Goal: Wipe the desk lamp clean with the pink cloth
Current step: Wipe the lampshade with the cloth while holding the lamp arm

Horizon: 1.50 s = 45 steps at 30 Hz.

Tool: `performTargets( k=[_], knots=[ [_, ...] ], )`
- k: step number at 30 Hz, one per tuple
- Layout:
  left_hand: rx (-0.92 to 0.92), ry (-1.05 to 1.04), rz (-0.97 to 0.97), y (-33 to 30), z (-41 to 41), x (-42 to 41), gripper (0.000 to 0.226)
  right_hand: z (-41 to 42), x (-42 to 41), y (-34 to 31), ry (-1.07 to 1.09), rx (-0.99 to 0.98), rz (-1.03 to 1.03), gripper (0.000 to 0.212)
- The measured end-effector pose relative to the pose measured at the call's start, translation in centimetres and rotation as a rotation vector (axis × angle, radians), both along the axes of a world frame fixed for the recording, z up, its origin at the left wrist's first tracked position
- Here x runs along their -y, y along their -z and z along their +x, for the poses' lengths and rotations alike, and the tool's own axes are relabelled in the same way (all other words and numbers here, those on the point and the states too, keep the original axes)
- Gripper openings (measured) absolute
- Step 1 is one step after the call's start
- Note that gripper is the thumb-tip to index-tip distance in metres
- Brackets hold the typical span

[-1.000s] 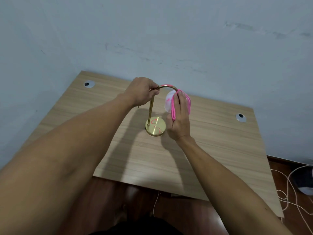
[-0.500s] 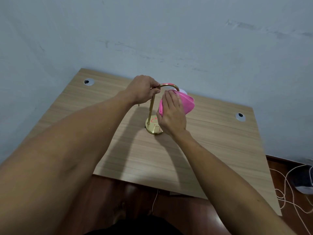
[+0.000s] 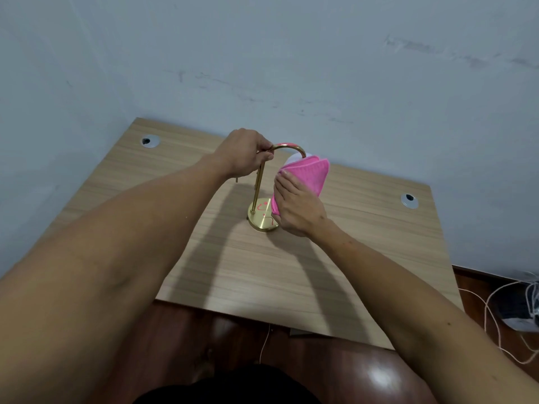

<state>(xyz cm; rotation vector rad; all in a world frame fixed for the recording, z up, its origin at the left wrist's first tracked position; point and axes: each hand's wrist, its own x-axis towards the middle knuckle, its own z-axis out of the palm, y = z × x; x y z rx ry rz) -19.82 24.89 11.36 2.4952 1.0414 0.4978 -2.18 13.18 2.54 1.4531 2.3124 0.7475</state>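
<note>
Slender brass desk lamp with arched neck and round base [image 3: 256, 188], standing upright near the middle of the light wood-grain bench [image 3: 364, 228]. My left hand [image 3: 243, 154] grips the top of the stem, fingers curled round it. My right hand [image 3: 297, 205] pinches the folded pink ribbed cloth [image 3: 303, 177], pressing it over the white shade (mostly hidden) at the arch's end. White cords [image 3: 495, 322] lie on the floor at right.

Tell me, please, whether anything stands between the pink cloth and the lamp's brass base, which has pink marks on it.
Nothing visible does. The right hand holds the pink cloth against the white shade, just above the marked base. The left hand grips the stem's top, off to the side.
</note>
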Motion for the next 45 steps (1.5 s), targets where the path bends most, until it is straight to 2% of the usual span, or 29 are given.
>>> performTargets(
  k=[3,5,7,10,16,18,19,21,24,27,28,30,31,33,36,38,39,40,41,43,45],
  knots=[
    [-0.010,0.000,-0.010,-0.1,-0.1,0.1,0.020,-0.2,0.6,0.7,-0.016,-0.060,-0.057,0.081],
    [-0.021,-0.008,-0.015,-0.2,-0.2,0.2,0.021,-0.1,1.0,1.6,-0.012,-0.219,-0.119,0.067],
    [-0.030,-0.015,-0.024,-0.3,-0.2,0.2,0.023,-0.2,2.0,2.1,0.054,-0.506,-0.260,0.053],
    [-0.036,-0.024,-0.039,-0.2,-0.2,0.2,0.026,0.2,3.9,2.1,0.367,-1.123,-0.393,0.047],
    [-0.028,-0.031,-0.055,-0.3,-0.2,0.2,0.025,2.9,4.6,1.7,1.078,-2.080,-0.277,0.043],
    [-0.031,-0.033,-0.055,-0.2,-0.1,0.1,0.024,4.0,4.4,1.2,1.204,-2.323,-0.141,0.040],
    [-0.031,-0.035,-0.056,-0.2,-0.1,0.1,0.025,4.2,4.1,0.8,1.224,-2.375,0.003,0.040],
    [-0.027,-0.037,-0.064,-0.2,-0.2,0.0,0.026,3.9,3.7,-0.7,1.164,-2.353,0.316,0.038],
    [-0.027,-0.034,-0.066,-0.1,-0.1,0.0,0.028,1.6,3.6,-3.9,0.890,-2.293,0.637,0.030],
    [-0.024,-0.033,-0.066,-0.1,-0.1,-0.1,0.026,-0.6,3.1,-4.7,0.591,-2.320,0.541,0.038],
    [-0.023,-0.035,-0.065,-0.1,0.0,-0.1,0.026,-1.3,3.0,-4.2,0.504,-2.251,0.450,0.045],
    [-0.024,-0.031,-0.065,-0.1,0.0,-0.1,0.028,-2.4,2.6,-1.9,0.411,-1.986,0.344,0.057],
    [-0.023,-0.028,-0.066,-0.1,-0.1,-0.1,0.029,-3.0,2.3,-0.4,0.423,-1.854,0.322,0.064],
    [-0.022,-0.026,-0.072,-0.1,-0.1,0.0,0.032,-4.5,2.0,1.8,0.490,-1.737,0.331,0.075],
    [-0.022,-0.030,-0.076,0.0,-0.1,-0.1,0.035,-5.3,2.0,3.9,0.604,-1.776,0.296,0.081],
    [-0.028,-0.025,-0.071,0.0,-0.2,-0.2,0.036,-5.3,2.9,3.3,0.721,-1.910,0.173,0.071],
    [-0.027,-0.022,-0.071,0.0,-0.2,-0.2,0.035,-5.3,3.5,2.6,0.841,-1.999,0.106,0.059],
    [-0.022,-0.020,-0.071,0.1,-0.2,-0.2,0.035,-4.9,3.9,1.9,0.987,-2.122,0.061,0.043],
    [-0.018,-0.021,-0.069,0.1,-0.2,-0.2,0.034,-4.2,4.1,1.2,1.094,-2.277,0.058,0.037],
    [-0.009,-0.022,-0.064,0.1,-0.2,-0.2,0.031,-2.3,3.8,0.5,1.208,-2.461,0.192,0.041],
    [0.000,-0.024,-0.062,0.2,-0.1,-0.2,0.027,-1.2,3.3,-0.6,1.117,-2.479,0.337,0.032]
  ],
)
